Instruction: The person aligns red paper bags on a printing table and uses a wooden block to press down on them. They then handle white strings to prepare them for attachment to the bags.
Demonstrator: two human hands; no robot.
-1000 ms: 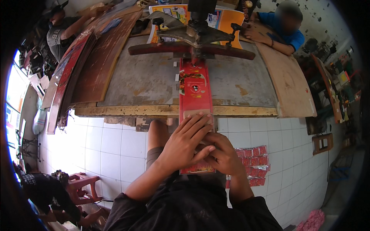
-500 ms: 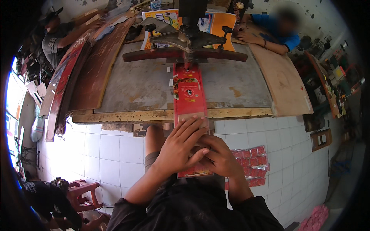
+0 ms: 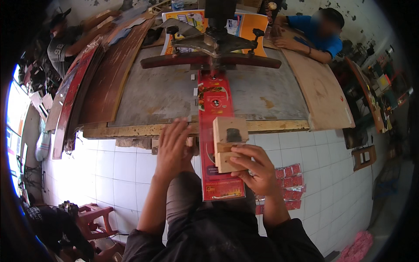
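A long red printed plastic sheet (image 3: 217,103) runs from under a dark metal press (image 3: 214,46) over the table's front edge to my lap. My right hand (image 3: 257,170) grips a pale wooden block (image 3: 230,126) with a dark square patch on its face. The block is over the right side of the sheet; whether it touches the sheet I cannot tell. Left of the sheet, my left hand (image 3: 172,150) is raised with fingers stretched out, slightly blurred and holding nothing.
Small white pieces (image 3: 195,91) sit on the grey tabletop (image 3: 152,91) beside the sheet. Several red packets (image 3: 290,183) lie on the tiled floor at right. One person (image 3: 325,37) leans on the table's right; another (image 3: 65,46) works at far left. A red stool (image 3: 94,218) stands lower left.
My hands were together over the sheet at the table's edge. Now they are apart: the left has moved left, off the sheet, and the right holds the wooden block up to the right.
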